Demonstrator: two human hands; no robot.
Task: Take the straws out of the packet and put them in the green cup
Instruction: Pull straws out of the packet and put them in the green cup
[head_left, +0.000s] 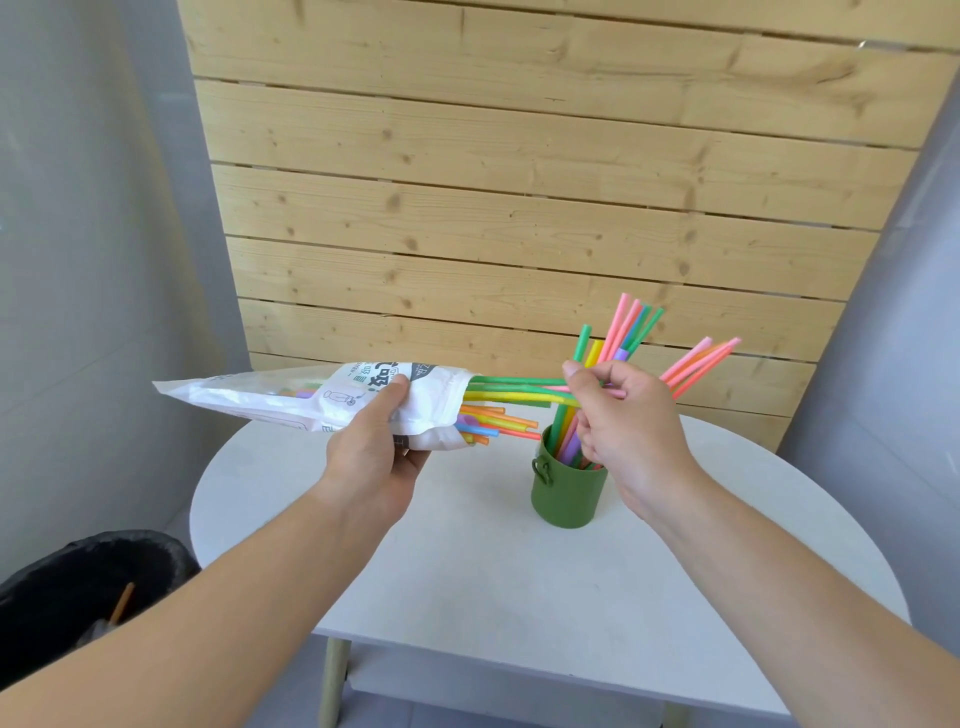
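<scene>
My left hand (371, 457) grips a white printed straw packet (291, 397), held sideways above the table with its open mouth facing right. Several coloured straws (514, 389) stick out of that mouth. My right hand (623, 415) pinches a few of them, green, yellow and pink, which still reach back into the packet. Just below and behind this hand stands the green cup (566, 493) on the white table, holding several straws (631, 327) that fan out upward and to the right.
The round white table (467, 571) stands against a wooden plank wall (519, 182). A black-lined bin (88, 587) sits on the floor at the lower left. Grey walls flank both sides.
</scene>
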